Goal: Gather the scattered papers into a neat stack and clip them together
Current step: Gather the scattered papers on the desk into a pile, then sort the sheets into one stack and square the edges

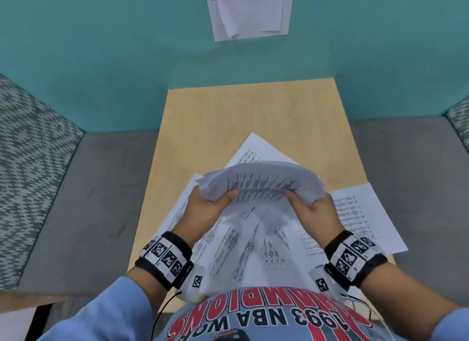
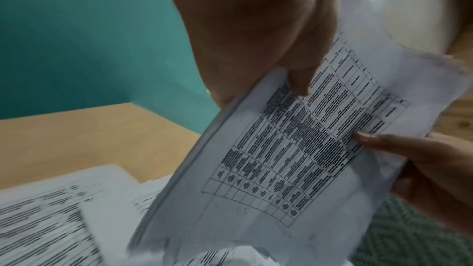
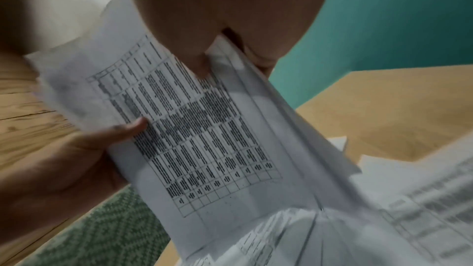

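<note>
A bundle of printed papers (image 1: 261, 183) stands nearly upright above the wooden table (image 1: 228, 117), bowed at the top. My left hand (image 1: 210, 203) grips its left edge and my right hand (image 1: 309, 206) grips its right edge, thumbs on the printed face. In the left wrist view the bundle (image 2: 294, 149) shows a table of text, with my left thumb (image 2: 299, 80) on it and the right thumb (image 2: 379, 139) opposite. The right wrist view shows the same sheets (image 3: 204, 128). More loose sheets (image 1: 360, 219) lie scattered flat beneath. No clip is in view.
Teal partition walls (image 1: 101, 48) close off the back of the table, with papers pinned up (image 1: 248, 10). Grey surfaces (image 1: 88, 201) flank the table left and right. The far half of the tabletop is bare wood.
</note>
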